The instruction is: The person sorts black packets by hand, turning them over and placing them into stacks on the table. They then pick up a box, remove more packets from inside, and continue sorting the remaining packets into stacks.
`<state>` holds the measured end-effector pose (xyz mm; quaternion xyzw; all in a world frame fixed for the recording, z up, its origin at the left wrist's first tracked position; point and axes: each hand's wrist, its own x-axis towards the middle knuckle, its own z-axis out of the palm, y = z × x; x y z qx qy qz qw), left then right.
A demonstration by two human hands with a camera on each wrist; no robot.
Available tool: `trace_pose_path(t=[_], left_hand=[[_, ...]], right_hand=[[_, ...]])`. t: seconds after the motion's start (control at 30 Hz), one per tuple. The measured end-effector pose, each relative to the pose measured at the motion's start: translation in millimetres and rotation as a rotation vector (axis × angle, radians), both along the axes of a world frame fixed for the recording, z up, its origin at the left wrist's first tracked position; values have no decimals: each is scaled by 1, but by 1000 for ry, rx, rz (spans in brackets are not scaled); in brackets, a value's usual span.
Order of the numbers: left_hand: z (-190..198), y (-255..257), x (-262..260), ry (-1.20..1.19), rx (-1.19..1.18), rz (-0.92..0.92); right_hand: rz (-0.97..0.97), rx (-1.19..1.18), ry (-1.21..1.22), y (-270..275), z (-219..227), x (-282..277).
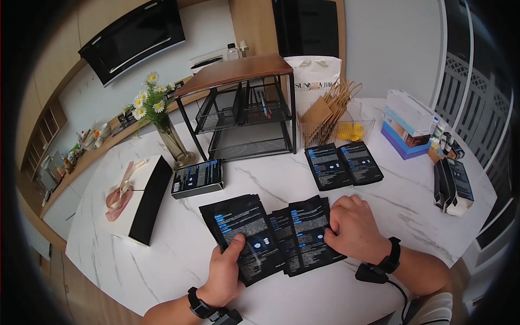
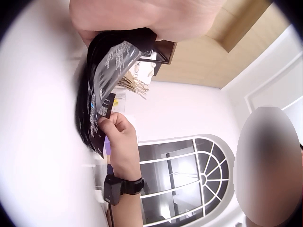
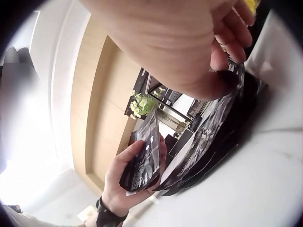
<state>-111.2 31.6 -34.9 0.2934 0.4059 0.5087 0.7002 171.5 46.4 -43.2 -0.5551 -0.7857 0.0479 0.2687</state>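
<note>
My left hand (image 1: 225, 273) grips a small stack of black printed pouches (image 1: 250, 238), thumb on top, at the front middle of the table. Beside it, my right hand (image 1: 357, 227) pinches the right edge of another black pouch (image 1: 311, 233), which overlaps a further pouch (image 1: 281, 230) on its left. The right wrist view shows the left hand (image 3: 120, 182) holding its pouches (image 3: 144, 161) tilted up. In the left wrist view the right hand (image 2: 124, 142) has thumb and fingers on the pouch edge. Farther back lie two more pouch piles (image 1: 329, 167) (image 1: 360, 162), side by side.
A black box (image 1: 198, 179) and a white gift box with ribbon (image 1: 138, 200) lie at left, near a flower vase (image 1: 176, 143). Behind stand a mesh rack (image 1: 249, 146), a clear bin with paper bags (image 1: 325, 116) and, at right, stacked boxes (image 1: 406, 130) and dark cartons (image 1: 454, 184).
</note>
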Motion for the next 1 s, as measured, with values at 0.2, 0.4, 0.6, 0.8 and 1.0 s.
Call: trace_pose_path(t=[0.2,0.4,0.6,0.8,1.0], left_hand=[[3,-15,6,201,134,-81],[0,-23,7,346,189,-163],[2,14,-13,-31,145,54],[3,-11,8,138,127,61],[-7,-30,10,404,148,-258]], right_hand=[[248,68,218,-19,12,-28],[359,-41,291,-34,1,-50],[181,-45,153,-17,-5,-24],[157,12,241,-21,5,-33],[378,-9,461,-26,-4,-48]])
